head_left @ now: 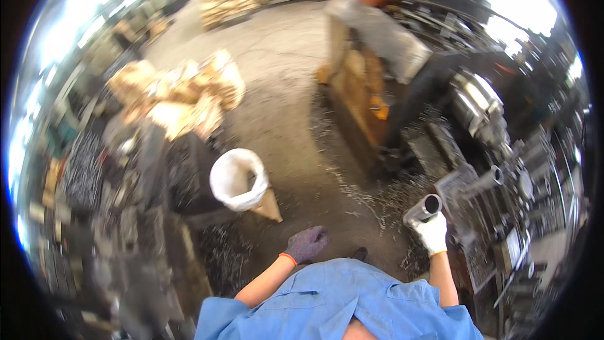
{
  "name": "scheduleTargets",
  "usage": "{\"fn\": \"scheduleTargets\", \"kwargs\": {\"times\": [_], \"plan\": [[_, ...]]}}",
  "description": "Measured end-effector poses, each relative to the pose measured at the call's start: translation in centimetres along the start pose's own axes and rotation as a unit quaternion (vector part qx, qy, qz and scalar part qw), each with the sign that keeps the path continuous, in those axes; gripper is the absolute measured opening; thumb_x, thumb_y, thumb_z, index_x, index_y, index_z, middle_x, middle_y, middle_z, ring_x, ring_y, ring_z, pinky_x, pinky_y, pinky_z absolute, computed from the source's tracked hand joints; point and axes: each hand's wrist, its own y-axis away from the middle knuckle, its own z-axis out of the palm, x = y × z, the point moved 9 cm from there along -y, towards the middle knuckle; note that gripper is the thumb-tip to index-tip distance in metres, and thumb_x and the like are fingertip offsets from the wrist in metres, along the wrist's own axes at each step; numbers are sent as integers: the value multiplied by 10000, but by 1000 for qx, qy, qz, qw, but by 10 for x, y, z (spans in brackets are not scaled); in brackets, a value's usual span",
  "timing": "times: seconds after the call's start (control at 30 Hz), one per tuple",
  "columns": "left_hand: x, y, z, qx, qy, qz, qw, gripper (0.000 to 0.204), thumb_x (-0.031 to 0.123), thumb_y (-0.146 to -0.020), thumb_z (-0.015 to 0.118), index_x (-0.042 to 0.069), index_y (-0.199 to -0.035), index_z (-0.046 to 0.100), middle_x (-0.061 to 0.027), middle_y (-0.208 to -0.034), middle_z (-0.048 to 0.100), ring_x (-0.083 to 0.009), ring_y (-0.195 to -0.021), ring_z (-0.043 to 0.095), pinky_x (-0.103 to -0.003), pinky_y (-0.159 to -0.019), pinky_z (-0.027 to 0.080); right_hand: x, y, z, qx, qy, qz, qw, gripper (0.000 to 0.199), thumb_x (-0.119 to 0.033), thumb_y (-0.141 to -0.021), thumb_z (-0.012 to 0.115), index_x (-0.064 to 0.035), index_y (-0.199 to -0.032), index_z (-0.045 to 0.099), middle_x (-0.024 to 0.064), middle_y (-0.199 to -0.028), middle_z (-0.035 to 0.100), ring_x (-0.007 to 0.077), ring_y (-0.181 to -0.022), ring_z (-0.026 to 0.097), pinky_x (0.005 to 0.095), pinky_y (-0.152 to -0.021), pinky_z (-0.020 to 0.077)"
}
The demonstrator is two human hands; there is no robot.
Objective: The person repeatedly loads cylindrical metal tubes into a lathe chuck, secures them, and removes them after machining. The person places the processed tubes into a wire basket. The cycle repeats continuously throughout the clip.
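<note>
My right hand (432, 234), in a white glove with a yellow cuff, grips a short metal tube (423, 209) whose round open end faces up and away. My left hand (306, 244) hangs in front of my body in a dark purplish glove with an orange cuff. Its fingers are curled in, and nothing shows in them. Beyond my right hand, a second metal tube (487, 179) lies on the machine at the right, apart from the one I hold. A white-lined bin (225, 179) stands ahead of my left hand, not touching it.
A machine with a shiny round chuck (476, 102) fills the right side. Metal shavings (362, 198) litter the floor beside it. Crumpled tan wrapping (182, 91) lies on a dark heap at the left. Stacked tan sacks (229, 1) stand far off.
</note>
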Motion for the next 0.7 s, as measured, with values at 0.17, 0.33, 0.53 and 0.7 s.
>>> {"fn": "scheduleTargets", "kwargs": {"times": [0.17, 0.33, 0.53, 0.7], "plan": [[-195, 150, -40, 158, 149, -223, 950, 554, 504, -971, 636, 134, -1381, 686, -151, -1297, 747, -290, -1217, 710, -411, -1065, 525, -144, 59, 243, -381, 130, -145, 904, 257, -311, -879, 750, -92, -1011, 760, 166, -987, 775, 336, -958, 756, 443, -829, 588], [-313, 381, -11, 470, 252, -449, 717, 465, 493, -966, 632, 103, -1178, 770, -155, -1135, 787, -340, -1048, 750, -441, -926, 573, -252, 186, 405, -594, 94, -327, 729, 565, -415, -816, 870, -92, -1248, 699, 144, -1154, 751, 321, -1067, 724, 419, -946, 572], [-295, 528, 189, 822, 543, -158, -65, 306, 335, -1004, 645, 68, -1132, 720, -129, -989, 730, -300, -830, 702, -379, -757, 575, -375, 329, 497, -781, -38, -391, 486, 350, -219, -835, 849, -107, -1134, 705, 66, -1026, 755, 206, -981, 723, 350, -898, 575], [-182, 627, 259, 740, 141, -654, -62, 514, 21, -1066, 469, 31, -1580, 468, -271, -1374, 600, -405, -1178, 667, -456, -1025, 578, -467, 400, 566, -761, -82, -452, 458, 484, -275, -786, 884, -103, -1205, 714, 129, -1101, 782, 242, -989, 755, 376, -898, 593]]}}
